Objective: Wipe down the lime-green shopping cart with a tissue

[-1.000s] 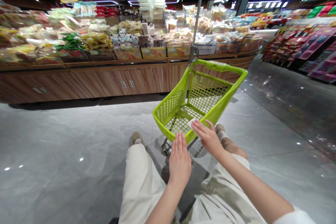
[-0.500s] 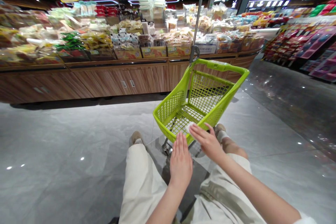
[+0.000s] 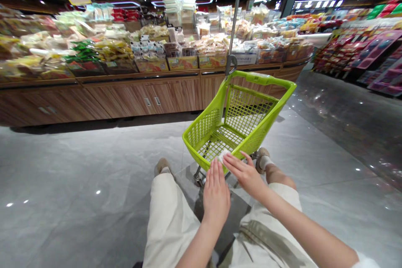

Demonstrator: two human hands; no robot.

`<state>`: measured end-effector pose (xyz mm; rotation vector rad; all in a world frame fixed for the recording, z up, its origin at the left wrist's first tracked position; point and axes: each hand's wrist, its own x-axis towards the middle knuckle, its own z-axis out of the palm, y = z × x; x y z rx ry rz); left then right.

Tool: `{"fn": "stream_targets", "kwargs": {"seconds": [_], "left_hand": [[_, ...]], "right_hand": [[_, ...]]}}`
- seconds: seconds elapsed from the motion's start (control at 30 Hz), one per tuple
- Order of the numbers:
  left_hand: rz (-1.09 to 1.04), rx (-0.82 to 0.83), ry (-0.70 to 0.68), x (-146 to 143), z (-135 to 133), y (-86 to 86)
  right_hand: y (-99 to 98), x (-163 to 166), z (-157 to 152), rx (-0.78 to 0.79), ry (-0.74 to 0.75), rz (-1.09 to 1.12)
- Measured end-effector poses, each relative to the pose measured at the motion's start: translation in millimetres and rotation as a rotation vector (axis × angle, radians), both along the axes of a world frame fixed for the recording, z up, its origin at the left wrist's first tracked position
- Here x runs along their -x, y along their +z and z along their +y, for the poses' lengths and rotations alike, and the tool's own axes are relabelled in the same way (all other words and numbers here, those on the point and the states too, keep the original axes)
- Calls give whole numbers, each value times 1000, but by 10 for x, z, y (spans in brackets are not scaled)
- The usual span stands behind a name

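A lime-green plastic mesh shopping cart stands on the grey polished tile floor, before a long wood-fronted display shelf. Both hands lie at its near rim, left hand beside right hand, over a small white cloth.

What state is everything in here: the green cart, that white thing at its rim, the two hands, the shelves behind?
Green cart: upright on the floor, basket empty.
White cloth: pressed on the cart's near rim.
Right hand: fingers flat on the cloth.
Left hand: open, flat, fingertips at the rim, holding nothing.
Cabinet doors: shut.
Display counter: piled with packaged goods.
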<state>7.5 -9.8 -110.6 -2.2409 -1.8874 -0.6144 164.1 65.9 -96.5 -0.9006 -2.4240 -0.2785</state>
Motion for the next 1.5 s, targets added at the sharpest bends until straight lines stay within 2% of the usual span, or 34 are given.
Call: {"fn": "stream_targets", "kwargs": {"seconds": [0.1,0.17,0.23,0.3,0.33,0.4,0.5,0.6,0.67,0.73,0.8,0.83,0.9,0.97,1.03,1.07,1.13,1.23,1.3,1.37,1.43,1.5], "left_hand": [[8,7,-8,12,-6,5],[1,5,-11,15,-13,11],[-7,-3,-12,10,-18,15],[-15,-12,-7,-3,-17,16],[-19,-14,-3,-10,-14,14],[-26,-14,6,-19,-8,8],[-20,-9,7,-16,-7,0],[-8,-8,2,-1,-18,5],[-7,-13,0,3,-26,13],[-10,-19,-5,-2,-30,20],[-17,-24,-4,-15,-30,21],[-22,-25,-1,-23,-29,19],[-31,-23,9,-38,-28,13],[-34,-19,15,-43,-26,6],[-32,-16,12,-38,-27,3],[-31,-14,7,-32,-28,5],[-30,-13,-3,-22,-30,10],[-33,-18,-5,-23,-34,16],[-38,-21,3,-36,-34,13],[-40,-22,14,-48,-33,7],[-37,-23,19,-52,-33,3],[-34,-19,14,-45,-34,7]], "right_hand": [[24,-124,69,-5,48,-22],[85,-397,309,-7,-59,15],[144,-636,538,16,-230,72],[166,-688,612,35,-332,100],[157,-627,571,34,-331,99],[106,-380,363,21,-236,68],[24,-17,10,15,-13,12],[38,-82,24,17,59,-20],[101,-347,250,20,-39,-16],[165,-601,487,28,-207,25],[183,-670,582,33,-328,67],[168,-615,552,31,-339,77],[103,-369,366,23,-257,73],[36,-100,138,21,-86,36],[16,7,36,32,55,-16],[29,-30,62,37,80,-35],[87,-249,246,31,8,-27],[160,-592,555,17,-256,59],[144,-581,554,10,-331,90],[76,-363,358,-7,-251,81],[4,-104,106,-19,-71,41],[-19,0,-17,-3,46,-14]]}}
